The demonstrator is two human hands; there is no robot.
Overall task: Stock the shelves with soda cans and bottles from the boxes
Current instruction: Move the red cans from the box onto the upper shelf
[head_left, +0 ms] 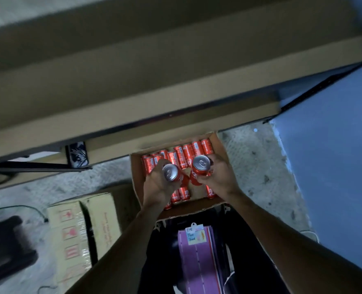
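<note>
An open cardboard box (135,177) on the floor holds several red soda cans (187,152), standing in rows at its far side and along its near edge. My left hand (157,183) grips one red can (171,174) with its silver top facing up. My right hand (220,174) grips another red can (200,166), also top up. Both cans are lifted above the box, close together at its middle. The shelf (133,85) with brown boards spans the upper view, just beyond the box.
A closed, taped cardboard box (78,232) with red handling marks lies at the left on the speckled floor. A dark object (3,247) sits at far left. A blue wall (335,155) runs along the right. A purple tagged item (199,262) hangs below my arms.
</note>
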